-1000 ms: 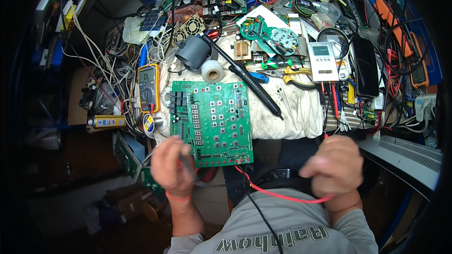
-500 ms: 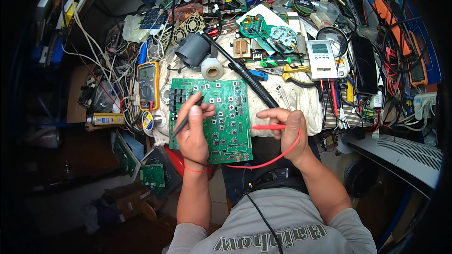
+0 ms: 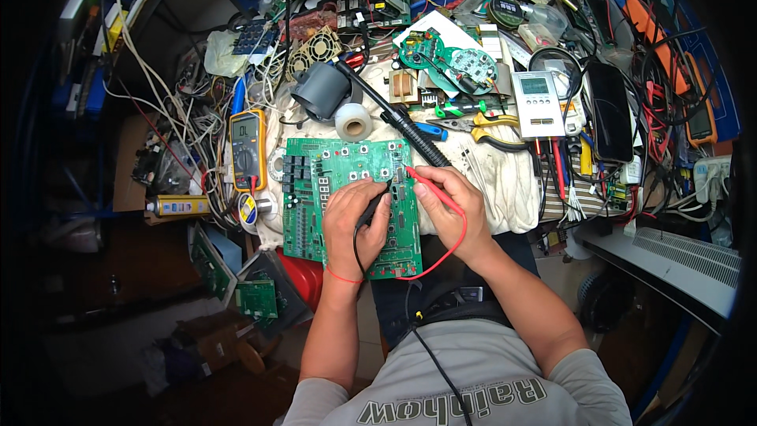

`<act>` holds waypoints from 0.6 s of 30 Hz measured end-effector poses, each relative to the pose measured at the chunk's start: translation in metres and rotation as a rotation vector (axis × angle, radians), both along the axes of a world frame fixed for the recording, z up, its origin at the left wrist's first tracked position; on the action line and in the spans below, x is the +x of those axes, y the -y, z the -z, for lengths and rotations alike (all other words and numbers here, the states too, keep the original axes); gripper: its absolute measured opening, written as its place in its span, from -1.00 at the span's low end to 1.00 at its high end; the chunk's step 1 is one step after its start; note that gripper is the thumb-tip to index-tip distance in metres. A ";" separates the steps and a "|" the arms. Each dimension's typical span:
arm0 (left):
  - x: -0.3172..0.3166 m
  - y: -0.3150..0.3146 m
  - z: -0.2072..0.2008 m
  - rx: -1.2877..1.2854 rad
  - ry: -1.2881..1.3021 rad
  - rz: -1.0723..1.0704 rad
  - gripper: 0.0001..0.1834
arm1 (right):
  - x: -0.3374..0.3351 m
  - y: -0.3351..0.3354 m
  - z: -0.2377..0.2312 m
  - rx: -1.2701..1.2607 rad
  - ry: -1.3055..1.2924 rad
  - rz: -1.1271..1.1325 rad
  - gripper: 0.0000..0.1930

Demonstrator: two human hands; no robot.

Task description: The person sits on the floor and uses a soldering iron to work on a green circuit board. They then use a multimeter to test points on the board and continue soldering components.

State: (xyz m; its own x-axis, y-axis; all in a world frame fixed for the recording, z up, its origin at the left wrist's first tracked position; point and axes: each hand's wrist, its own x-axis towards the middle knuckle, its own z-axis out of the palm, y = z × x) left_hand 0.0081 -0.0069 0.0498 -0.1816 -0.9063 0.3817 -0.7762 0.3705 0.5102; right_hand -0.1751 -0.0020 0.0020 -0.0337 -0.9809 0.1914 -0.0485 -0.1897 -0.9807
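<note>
A green circuit board [image 3: 303, 221] with push buttons, black relays and a digit display lies at the near edge of the cloth-covered bench. Over its middle, my left hand [image 3: 353, 221] grips a black test probe [image 3: 369, 210], its tip pointing up and right at the board. My right hand [image 3: 456, 209] pinches a red test probe [image 3: 434, 189], whose tip is at small parts on the board's upper right. The two tips are close together; whether they touch the contacts is too small to tell. A yellow multimeter [image 3: 248, 150] lies left of the board, its screen lit.
A white tape roll [image 3: 353, 121], a grey cylinder [image 3: 322, 91] and a black ribbed tube [image 3: 410, 126] lie just beyond the board. Yellow-handled pliers [image 3: 497, 130], a white tester [image 3: 539, 104] and a black phone [image 3: 609, 110] are at the right. Tangled cables [image 3: 177, 79] crowd the left.
Both hands have come together over the board. The black probe has swung to point up and right, and the red probe has moved up and left onto the board's upper right.
</note>
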 end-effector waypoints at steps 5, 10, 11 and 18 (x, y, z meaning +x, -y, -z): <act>-0.001 -0.001 -0.001 0.016 -0.006 -0.019 -0.85 | 0.002 -0.001 0.002 0.029 -0.016 -0.016 -0.71; -0.003 0.000 -0.003 0.037 -0.006 -0.016 -0.85 | 0.003 -0.001 0.001 0.041 -0.018 -0.006 -0.70; -0.003 0.000 -0.003 0.040 -0.007 -0.017 -0.85 | 0.003 -0.001 0.001 0.048 -0.017 -0.011 -0.71; -0.006 0.001 -0.004 0.047 0.006 -0.033 -0.86 | 0.003 0.000 0.003 0.017 -0.042 -0.016 -0.73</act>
State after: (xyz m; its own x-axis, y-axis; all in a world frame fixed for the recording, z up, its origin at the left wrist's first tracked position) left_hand 0.0025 -0.0081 0.0535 -0.1529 -0.9288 0.3376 -0.7905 0.3199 0.5222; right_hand -0.1723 -0.0016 -0.0010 -0.0099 -0.9844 0.1754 -0.0863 -0.1739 -0.9810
